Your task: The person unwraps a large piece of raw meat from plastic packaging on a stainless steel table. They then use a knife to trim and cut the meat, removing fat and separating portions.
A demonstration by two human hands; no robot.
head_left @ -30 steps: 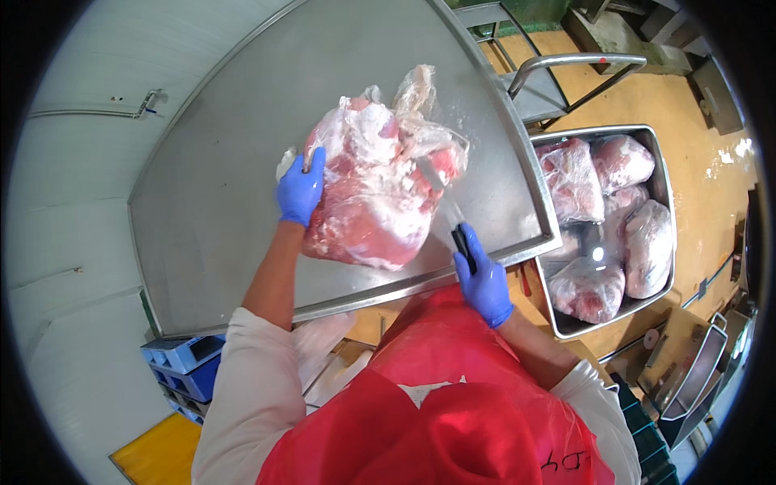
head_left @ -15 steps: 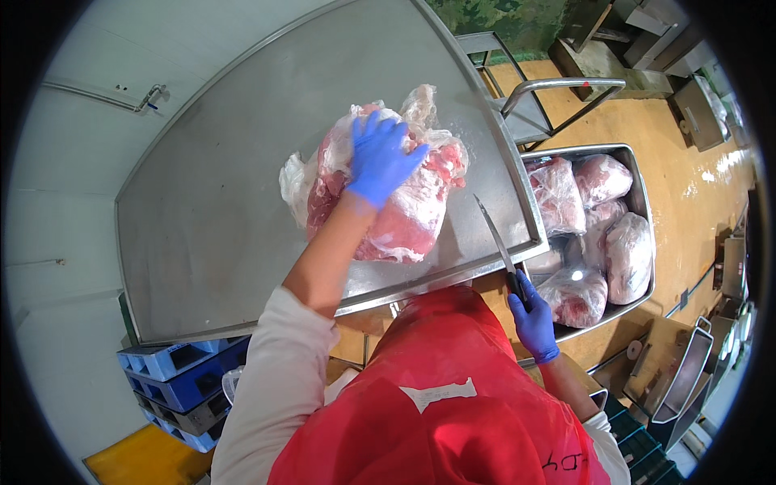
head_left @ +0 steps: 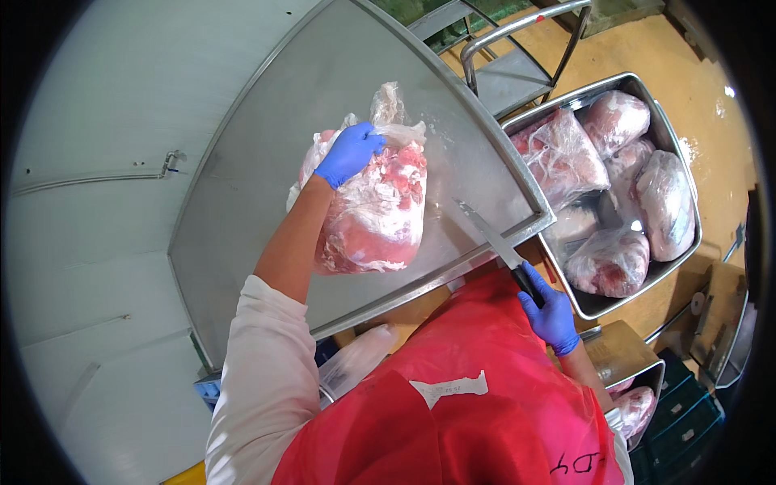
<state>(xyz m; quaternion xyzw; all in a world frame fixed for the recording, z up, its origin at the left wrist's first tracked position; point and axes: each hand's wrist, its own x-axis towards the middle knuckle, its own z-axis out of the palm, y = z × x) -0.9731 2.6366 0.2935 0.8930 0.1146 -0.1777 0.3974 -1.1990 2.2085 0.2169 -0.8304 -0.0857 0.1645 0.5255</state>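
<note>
A large piece of raw pink meat [head_left: 372, 218] with white fat lies on the steel table. Crumpled clear plastic wrap [head_left: 390, 105] trails from its far end and bunches along its top. My left hand [head_left: 350, 155], in a blue glove, is on the far part of the meat, its fingers curled closed on the plastic wrap. In my right hand [head_left: 554, 319], also blue-gloved, is the black handle of a knife [head_left: 493, 238]. Its long blade points up and left over the table's near right corner, apart from the meat.
The steel table [head_left: 234, 234] has a raised rim. Just right of it stands a steel tub [head_left: 683, 259] with several plastic-wrapped meat pieces [head_left: 610, 263]. A cart with a tubular handle [head_left: 517, 32] is at the far right. Another metal bin [head_left: 622, 356] with meat sits at lower right.
My left hand has gone from spread flat on the meat to curled on the plastic wrap. The view has shifted and turned, bringing the tub nearer. The knife stays in my right hand.
</note>
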